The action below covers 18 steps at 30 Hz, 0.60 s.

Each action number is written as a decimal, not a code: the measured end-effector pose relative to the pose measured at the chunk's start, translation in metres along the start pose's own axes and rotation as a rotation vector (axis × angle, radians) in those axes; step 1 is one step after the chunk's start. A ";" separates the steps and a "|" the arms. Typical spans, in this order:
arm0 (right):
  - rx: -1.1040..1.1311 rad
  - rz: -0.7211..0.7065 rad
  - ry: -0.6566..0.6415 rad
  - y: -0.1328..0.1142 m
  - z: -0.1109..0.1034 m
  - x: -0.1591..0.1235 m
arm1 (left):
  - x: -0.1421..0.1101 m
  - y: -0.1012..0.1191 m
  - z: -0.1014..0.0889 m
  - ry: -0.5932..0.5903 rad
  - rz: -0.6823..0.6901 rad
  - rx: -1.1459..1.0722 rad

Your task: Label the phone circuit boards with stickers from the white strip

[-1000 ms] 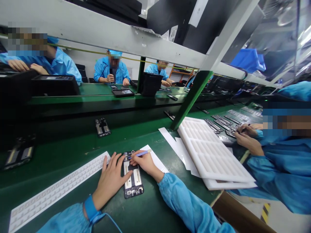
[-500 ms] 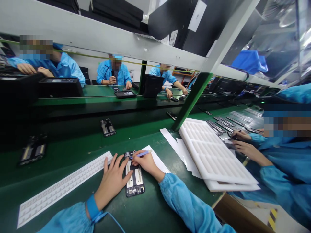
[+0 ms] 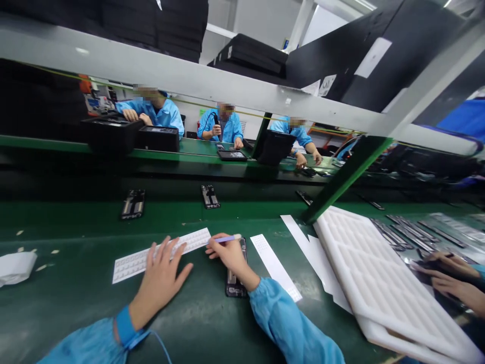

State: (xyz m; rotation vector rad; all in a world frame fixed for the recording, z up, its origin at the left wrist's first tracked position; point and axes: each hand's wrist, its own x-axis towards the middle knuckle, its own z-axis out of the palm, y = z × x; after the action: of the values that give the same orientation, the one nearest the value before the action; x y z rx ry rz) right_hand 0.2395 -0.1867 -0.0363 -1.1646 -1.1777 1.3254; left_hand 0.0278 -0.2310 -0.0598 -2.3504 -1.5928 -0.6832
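My left hand [image 3: 161, 278] lies flat with fingers spread on the green bench, its fingertips on the end of a long white label strip [image 3: 162, 247]. My right hand [image 3: 229, 255] is closed on a thin light-purple stick tool [image 3: 223, 239], whose tip points left over the strip's right end. The hand and forearm cover most of an open phone chassis [image 3: 235, 285] lying on the bench beneath them. Both arms wear blue sleeves; a blue wrist strap with a cord is on my left wrist.
A second white strip [image 3: 275, 265] and a white foam tray [image 3: 379, 283] lie to the right, where a co-worker's hands [image 3: 450, 280] work over phone parts. Three phone chassis [image 3: 210, 196] ride the belt beyond. A green post [image 3: 341, 182] rises ahead. Workers sit across the line.
The view has swung left and up. My left hand has left the phone chassis and moved onto the label strip. My right hand's tool tip moved from the chassis to the strip's end.
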 end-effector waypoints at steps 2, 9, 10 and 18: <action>-0.037 -0.005 -0.067 0.003 0.031 0.017 | -0.004 -0.022 -0.001 0.036 -0.115 0.049; -0.072 0.046 -0.169 0.020 0.077 0.059 | -0.003 -0.040 0.011 -0.111 -0.155 0.088; -0.075 0.044 -0.168 0.021 0.077 0.060 | -0.003 -0.040 0.012 -0.125 -0.158 0.097; -0.075 0.016 -0.216 0.024 0.072 0.058 | -0.003 -0.037 0.011 -0.181 -0.180 0.139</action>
State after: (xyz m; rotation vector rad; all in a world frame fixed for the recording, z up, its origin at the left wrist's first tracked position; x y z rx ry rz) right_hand 0.1621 -0.1345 -0.0579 -1.1057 -1.3854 1.4573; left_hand -0.0047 -0.2140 -0.0734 -2.2418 -1.8799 -0.3857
